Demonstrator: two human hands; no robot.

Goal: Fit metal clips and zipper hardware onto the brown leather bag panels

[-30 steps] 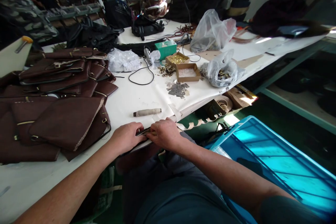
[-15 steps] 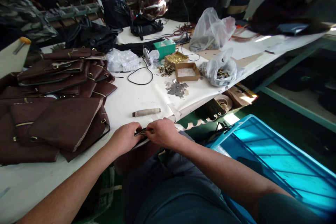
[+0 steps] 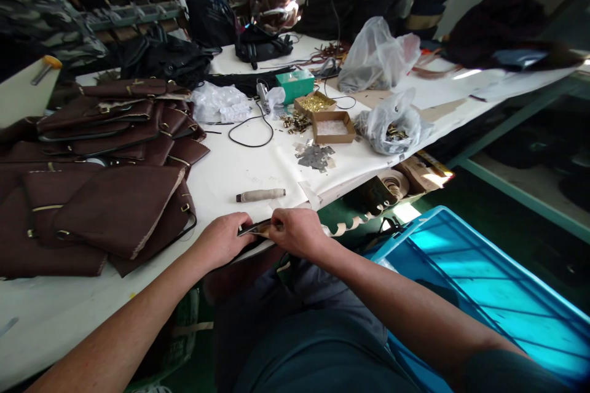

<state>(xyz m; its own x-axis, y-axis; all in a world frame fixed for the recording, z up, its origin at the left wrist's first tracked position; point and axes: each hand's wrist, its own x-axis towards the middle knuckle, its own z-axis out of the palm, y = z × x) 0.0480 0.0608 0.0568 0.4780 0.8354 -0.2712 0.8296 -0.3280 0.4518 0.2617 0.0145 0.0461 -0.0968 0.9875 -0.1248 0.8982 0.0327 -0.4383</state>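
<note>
At the table's front edge, my left hand (image 3: 228, 238) is closed on the edge of a dark brown leather bag piece (image 3: 252, 228). My right hand (image 3: 297, 232) grips the same edge a little to the right, its fingers pinched together. A light lining shows between the two hands. The rest of the piece hangs over my lap, mostly hidden by my hands and arms. Just beyond my fingers lies a tape-wrapped, stick-like tool (image 3: 262, 195). To the left is a pile of brown leather bag pieces (image 3: 115, 209) with brass-coloured fittings.
Metal plates (image 3: 316, 156), an open cardboard box (image 3: 332, 128), a box of gold-coloured fittings (image 3: 316, 102) and a plastic bag (image 3: 391, 126) lie on the white table (image 3: 221, 172). A blue crate (image 3: 442, 221) stands at right. Another person (image 3: 41, 18) is at far left.
My right hand has shifted slightly right, away from the left, and the gap between them shows more of the piece's edge and lining. The whole view has shifted slightly.
</note>
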